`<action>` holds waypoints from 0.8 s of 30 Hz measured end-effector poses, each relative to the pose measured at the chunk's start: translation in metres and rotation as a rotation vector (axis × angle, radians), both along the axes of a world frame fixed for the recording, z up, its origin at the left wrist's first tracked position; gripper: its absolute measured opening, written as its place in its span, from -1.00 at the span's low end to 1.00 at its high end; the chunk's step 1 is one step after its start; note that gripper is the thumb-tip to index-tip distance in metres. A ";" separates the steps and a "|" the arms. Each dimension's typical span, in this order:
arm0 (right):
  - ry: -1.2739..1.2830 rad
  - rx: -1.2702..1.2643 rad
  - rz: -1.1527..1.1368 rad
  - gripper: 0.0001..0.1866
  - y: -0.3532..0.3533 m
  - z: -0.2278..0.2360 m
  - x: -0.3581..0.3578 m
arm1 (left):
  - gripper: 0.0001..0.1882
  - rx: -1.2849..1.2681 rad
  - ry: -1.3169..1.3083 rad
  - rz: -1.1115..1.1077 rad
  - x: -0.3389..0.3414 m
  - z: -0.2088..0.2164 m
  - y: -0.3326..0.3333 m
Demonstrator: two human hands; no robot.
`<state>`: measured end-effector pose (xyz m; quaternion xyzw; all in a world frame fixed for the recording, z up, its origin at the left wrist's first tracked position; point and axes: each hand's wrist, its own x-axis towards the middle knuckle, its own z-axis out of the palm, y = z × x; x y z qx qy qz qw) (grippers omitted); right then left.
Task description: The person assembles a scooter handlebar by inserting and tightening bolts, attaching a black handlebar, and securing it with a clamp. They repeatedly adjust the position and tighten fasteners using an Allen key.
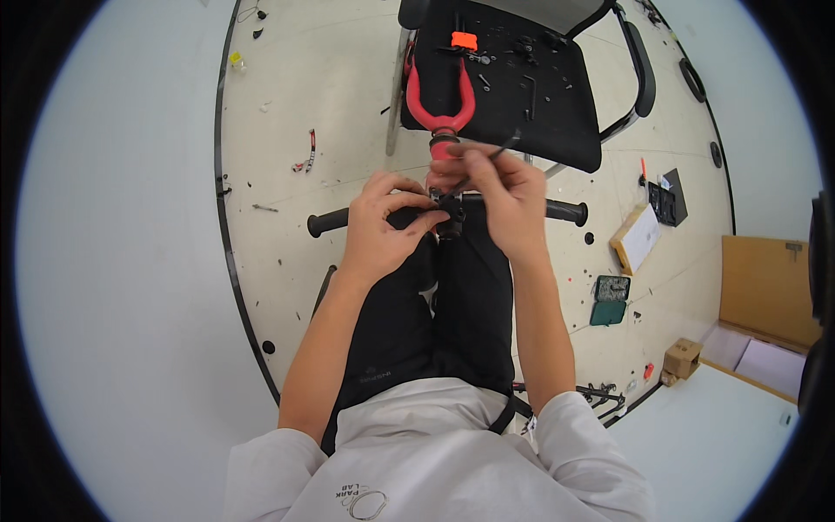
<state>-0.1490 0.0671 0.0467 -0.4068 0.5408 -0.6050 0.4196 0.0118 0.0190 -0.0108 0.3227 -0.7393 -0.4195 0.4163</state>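
Observation:
A red fork [442,120] points away from me, its two legs reaching onto the chair seat. Across its near end, over my thighs, lies a black handlebar [565,211] with dark grips, joined by a black stem [450,228]. My left hand [381,228] is closed, thumb and fingers pinching at the stem beside the steerer; any small part between the fingertips is too small to make out. Just right of it, my right hand [511,198] holds a thin black hex key [506,146], slightly blurred. The key's lower end is hidden near the stem by the fingers.
A black chair seat [565,130] ahead carries an orange piece [464,41], another hex key [532,96] and several small parts. On the floor at right are a flat box [637,239], a green case [608,313] and a cardboard box [682,358]. A white wall stands left.

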 end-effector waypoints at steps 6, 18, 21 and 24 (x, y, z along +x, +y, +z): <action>-0.027 0.117 0.046 -0.71 0.007 0.003 -0.011 | -0.84 0.106 0.047 0.088 -0.001 -0.004 0.012; -0.093 0.192 0.094 -0.83 0.027 -0.023 0.008 | -0.91 0.401 0.482 0.086 -0.017 0.002 0.022; -0.109 0.197 0.147 -0.84 0.033 -0.025 -0.001 | -0.84 0.430 0.433 0.020 -0.015 0.005 0.030; 0.127 0.287 0.164 -0.82 0.028 -0.006 -0.020 | -0.76 0.323 0.207 0.034 -0.007 0.004 0.028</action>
